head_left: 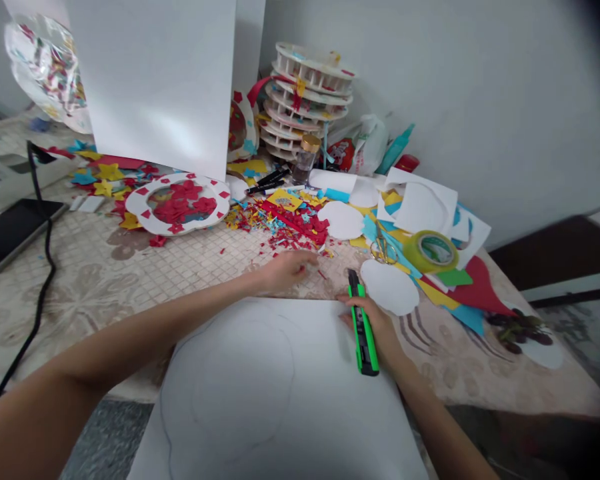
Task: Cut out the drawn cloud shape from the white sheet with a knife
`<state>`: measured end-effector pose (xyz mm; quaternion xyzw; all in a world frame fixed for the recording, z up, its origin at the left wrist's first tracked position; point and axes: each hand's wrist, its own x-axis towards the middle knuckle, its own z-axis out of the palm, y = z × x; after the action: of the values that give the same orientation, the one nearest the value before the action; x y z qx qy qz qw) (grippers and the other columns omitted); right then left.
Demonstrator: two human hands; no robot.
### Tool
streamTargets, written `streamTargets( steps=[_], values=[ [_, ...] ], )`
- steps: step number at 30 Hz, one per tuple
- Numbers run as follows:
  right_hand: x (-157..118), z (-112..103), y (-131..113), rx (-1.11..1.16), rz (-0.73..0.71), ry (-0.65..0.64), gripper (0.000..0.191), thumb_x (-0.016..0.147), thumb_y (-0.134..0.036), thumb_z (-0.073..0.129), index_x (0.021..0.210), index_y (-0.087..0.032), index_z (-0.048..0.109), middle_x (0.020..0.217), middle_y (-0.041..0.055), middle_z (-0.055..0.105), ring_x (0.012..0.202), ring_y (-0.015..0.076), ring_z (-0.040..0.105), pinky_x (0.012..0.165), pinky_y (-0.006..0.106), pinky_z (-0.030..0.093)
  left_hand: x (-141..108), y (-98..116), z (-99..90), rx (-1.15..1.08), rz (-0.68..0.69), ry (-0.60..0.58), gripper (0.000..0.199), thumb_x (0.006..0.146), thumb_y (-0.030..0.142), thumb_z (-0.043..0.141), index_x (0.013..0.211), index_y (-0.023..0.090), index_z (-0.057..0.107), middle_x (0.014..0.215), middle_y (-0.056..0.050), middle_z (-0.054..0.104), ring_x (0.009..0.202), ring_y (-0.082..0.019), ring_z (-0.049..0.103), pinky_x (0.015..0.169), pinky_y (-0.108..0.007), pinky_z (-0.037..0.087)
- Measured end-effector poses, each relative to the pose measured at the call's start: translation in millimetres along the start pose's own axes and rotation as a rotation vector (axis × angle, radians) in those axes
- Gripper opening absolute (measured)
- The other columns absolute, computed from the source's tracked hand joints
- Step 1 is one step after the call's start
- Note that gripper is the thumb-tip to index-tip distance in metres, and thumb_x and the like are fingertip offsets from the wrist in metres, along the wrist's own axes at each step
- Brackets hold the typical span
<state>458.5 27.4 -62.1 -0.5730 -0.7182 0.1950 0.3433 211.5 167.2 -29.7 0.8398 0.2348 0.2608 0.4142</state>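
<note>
A green and black utility knife (363, 333) is in my right hand (373, 323), its dark tip pointing away from me. That hand rests at the right far edge of a large white foam board or card sheet (325, 387). Faint curved pencil lines show on the sheet, which overhangs the table's near edge. My left hand (289, 270) is just past the sheet's far edge, fingers curled together beside the red, blue and yellow paper scraps (300, 227). Whatever its fingertips may hold is too small to make out.
A tall white board (155, 80) stands behind a flower-shaped frame (180, 223) with red stars. Tape (433, 250), scissors (383, 248) and white cut-outs (390, 287) lie at right. A phone (15, 233) and black cable (40, 293) are at left; a tiered stack (305, 93) stands behind.
</note>
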Motion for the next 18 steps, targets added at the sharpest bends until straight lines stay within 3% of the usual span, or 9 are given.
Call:
streamTargets(
  steps=[2, 6, 10, 13, 15, 18],
  values=[
    [0.1, -0.3, -0.7, 0.004, 0.006, 0.0, 0.017, 0.088, -0.03, 0.062, 0.105, -0.027, 0.063, 0.116, 0.0034, 0.073, 0.11, 0.026, 0.068, 0.096, 0.042, 0.053, 8.3, -4.2, 4.5, 0.0, -0.002, 0.028, 0.025, 0.095, 0.016, 0.054, 0.118, 0.015, 0.064, 0.124, -0.01, 0.067, 0.114, -0.02, 0.063, 0.098, -0.037, 0.05],
    [-0.5, 0.9, -1.6, 0.015, 0.025, -0.01, 0.018, 0.088, -0.03, 0.061, 0.106, -0.028, 0.063, 0.117, 0.0032, 0.072, 0.109, 0.0258, 0.069, 0.096, 0.043, 0.053, 31.9, -12.2, 8.9, 0.013, 0.005, 0.022, 0.027, 0.095, 0.03, 0.063, 0.117, 0.014, 0.063, 0.118, -0.009, 0.066, 0.106, -0.022, 0.066, 0.093, -0.045, 0.054],
    [-1.7, 0.8, -2.8, 0.015, 0.045, 0.032, 0.018, 0.088, -0.03, 0.061, 0.105, -0.028, 0.062, 0.121, 0.0043, 0.071, 0.113, 0.0272, 0.067, 0.1, 0.048, 0.051, 41.2, -13.1, -2.5, 0.076, -0.036, 0.198, 0.034, 0.098, 0.028, 0.055, 0.129, 0.015, 0.056, 0.133, -0.013, 0.06, 0.121, -0.024, 0.059, 0.102, -0.045, 0.049],
    [-2.9, -2.9, -0.4, -0.02, 0.087, 0.174, 0.018, 0.086, -0.031, 0.063, 0.103, -0.027, 0.06, 0.126, 0.006, 0.069, 0.117, 0.0283, 0.065, 0.102, 0.051, 0.049, 22.7, -7.8, -23.3, 0.128, -0.069, 0.225, 0.036, 0.095, 0.022, 0.049, 0.13, 0.015, 0.055, 0.13, -0.013, 0.064, 0.119, -0.021, 0.062, 0.1, -0.035, 0.051],
    [-3.5, -6.2, 3.5, -0.026, 0.126, 0.25, 0.019, 0.085, -0.032, 0.063, 0.103, -0.026, 0.059, 0.127, 0.0068, 0.069, 0.119, 0.0284, 0.064, 0.103, 0.052, 0.048, -1.3, -1.4, -38.7, 0.175, -0.098, 0.201, 0.036, 0.093, 0.024, 0.05, 0.127, 0.015, 0.058, 0.128, -0.013, 0.066, 0.114, -0.022, 0.065, 0.098, -0.035, 0.052],
    [-4.6, -8.9, 9.7, -0.014, 0.165, 0.251, 0.019, 0.087, -0.034, 0.061, 0.104, -0.025, 0.058, 0.127, 0.0078, 0.069, 0.117, 0.0284, 0.065, 0.102, 0.052, 0.049, -47.6, 12.1, -56.4, 0.264, -0.164, 0.184, 0.035, 0.093, 0.029, 0.05, 0.122, 0.015, 0.062, 0.124, -0.013, 0.068, 0.111, -0.026, 0.066, 0.096, -0.04, 0.053]
  ],
)
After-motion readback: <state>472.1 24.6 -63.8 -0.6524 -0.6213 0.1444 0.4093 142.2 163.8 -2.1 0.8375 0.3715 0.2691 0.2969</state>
